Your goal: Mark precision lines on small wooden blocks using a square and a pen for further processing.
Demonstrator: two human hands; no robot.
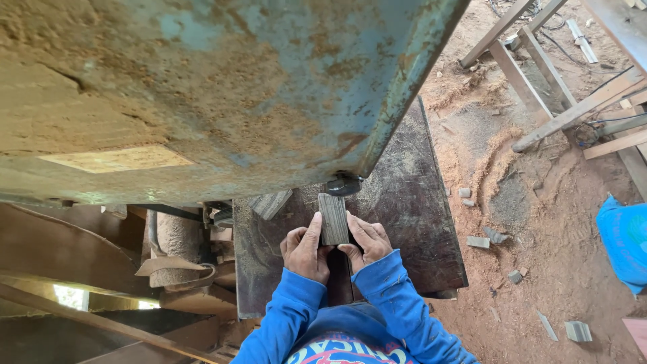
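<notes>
A small grey wooden block (333, 218) lies flat on the dark saw table (418, 222), and you hold it between both hands, its far end pointing toward the blade guide (344, 183) just beyond it. Your left hand (304, 251) presses against the block's left edge, the fingers curled in and the index finger stretched along that side. Your right hand (366, 241) closes on the right edge, fingers laid flat and thumb tucked under the near end. Both hands grip the block firmly, with no gap showing between fingers and wood.

Your arms wear bright blue sleeves (391, 296). Above your hands looms the machine's large housing (222, 87), its blue paint worn and caked with sawdust. Another piece of grey wood (270, 203) rests on the table just left of the block, under the housing. To the right, the floor (539, 202) is covered in reddish sawdust, scattered with small offcuts (480, 241). Wooden planks (573, 111) lie at the upper right, and a blue bag (623, 239) sits at the right edge.
</notes>
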